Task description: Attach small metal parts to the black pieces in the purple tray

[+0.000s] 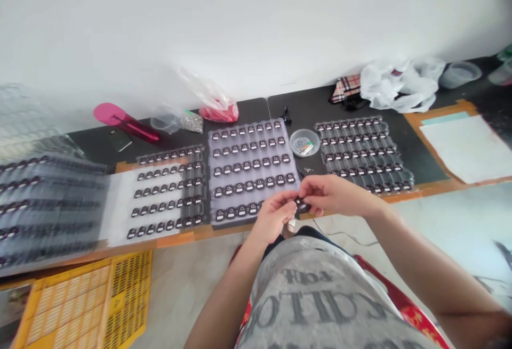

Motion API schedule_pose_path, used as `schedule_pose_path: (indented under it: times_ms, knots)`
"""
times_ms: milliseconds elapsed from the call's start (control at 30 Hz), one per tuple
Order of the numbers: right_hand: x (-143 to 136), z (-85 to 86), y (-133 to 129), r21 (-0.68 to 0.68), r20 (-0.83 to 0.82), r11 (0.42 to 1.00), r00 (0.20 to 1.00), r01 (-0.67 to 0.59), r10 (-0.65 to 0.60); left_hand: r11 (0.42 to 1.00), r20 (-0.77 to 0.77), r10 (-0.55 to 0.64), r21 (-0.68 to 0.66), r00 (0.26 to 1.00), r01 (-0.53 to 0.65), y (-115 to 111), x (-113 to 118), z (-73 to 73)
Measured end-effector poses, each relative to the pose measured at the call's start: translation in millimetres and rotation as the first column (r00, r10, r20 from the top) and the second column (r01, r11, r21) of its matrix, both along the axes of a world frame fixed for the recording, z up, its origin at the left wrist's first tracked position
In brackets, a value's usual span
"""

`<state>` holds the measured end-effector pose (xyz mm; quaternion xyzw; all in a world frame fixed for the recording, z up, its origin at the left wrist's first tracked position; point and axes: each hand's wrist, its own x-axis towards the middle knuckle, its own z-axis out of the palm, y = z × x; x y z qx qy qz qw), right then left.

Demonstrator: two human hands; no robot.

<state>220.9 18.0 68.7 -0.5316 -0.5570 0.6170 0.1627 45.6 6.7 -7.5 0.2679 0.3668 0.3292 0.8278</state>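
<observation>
**Holding a small black part at the worktop's front edge**

Both hands pinch one small black part between them: left hand and right hand, fingers closed on it, just above the front edge, beside the middle tray of similar parts.

Left hand: at our six o'clock, fingers pinched.
Right hand: meets it from three o'clock, fingertips closed.
</observation>
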Motion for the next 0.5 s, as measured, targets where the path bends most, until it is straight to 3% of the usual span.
schedule_pose_path:
  times_ms: [500]
  knots:
    - [2.2,2.3,3.7,0.100,0.122,0.992,0.990,-0.079,0.067,0.996,0.043,0.085,-0.037,0.995,-0.083,-1.1,7.6,0.2]
